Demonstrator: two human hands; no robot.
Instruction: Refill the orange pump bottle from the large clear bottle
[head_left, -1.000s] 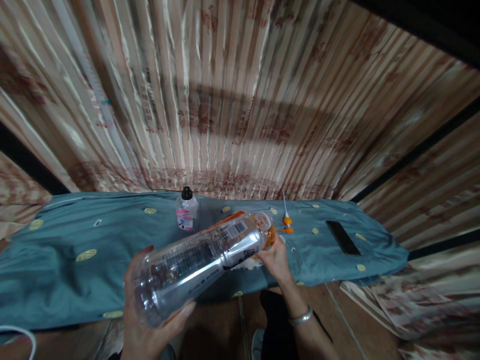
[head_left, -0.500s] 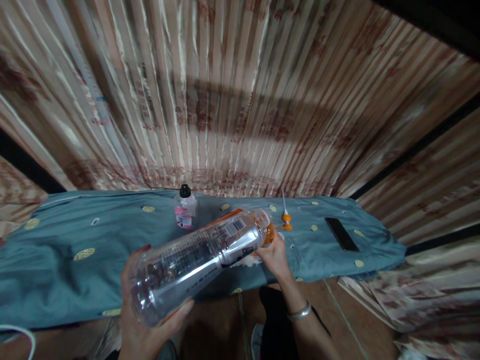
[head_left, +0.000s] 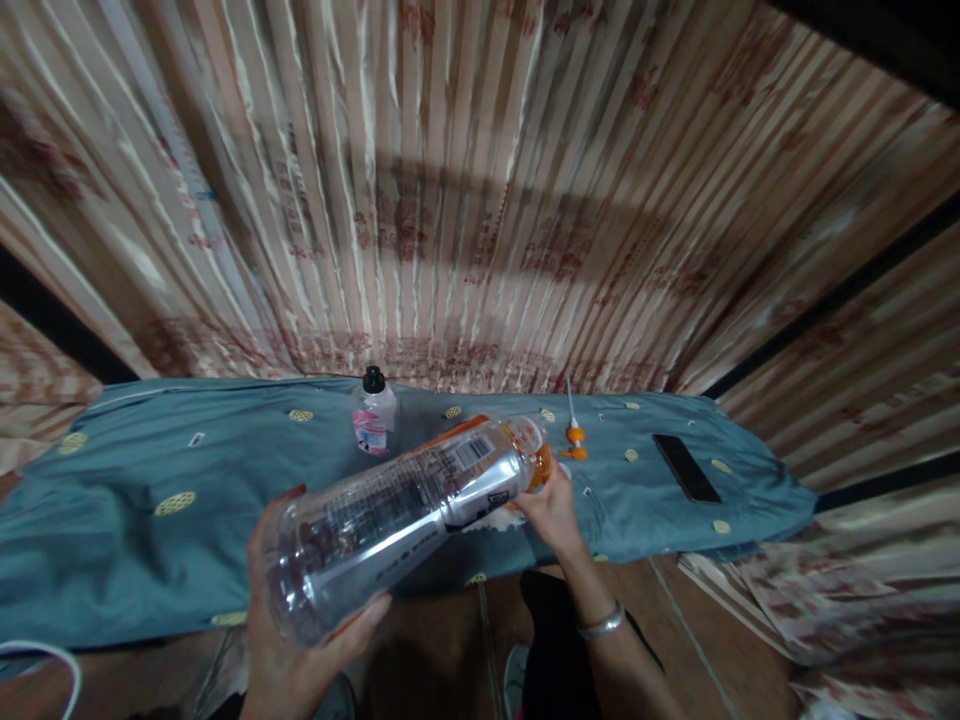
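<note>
Your clear plastic bottle (head_left: 405, 505) hangs tipped on its side over the teal-covered tabletop (head_left: 112, 480) and looks nearly empty; the orange pump head (head_left: 574, 440) lies loose nearby; your left hand (head_left: 277, 660) cups the base, fingers wrapped; your right hand (head_left: 551, 510) clasps the neck end, wrist raised.

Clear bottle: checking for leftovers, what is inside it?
The clear bottle, held by the left hand, looks empty. Its mouth is hidden against an orange container by the right hand.
</note>
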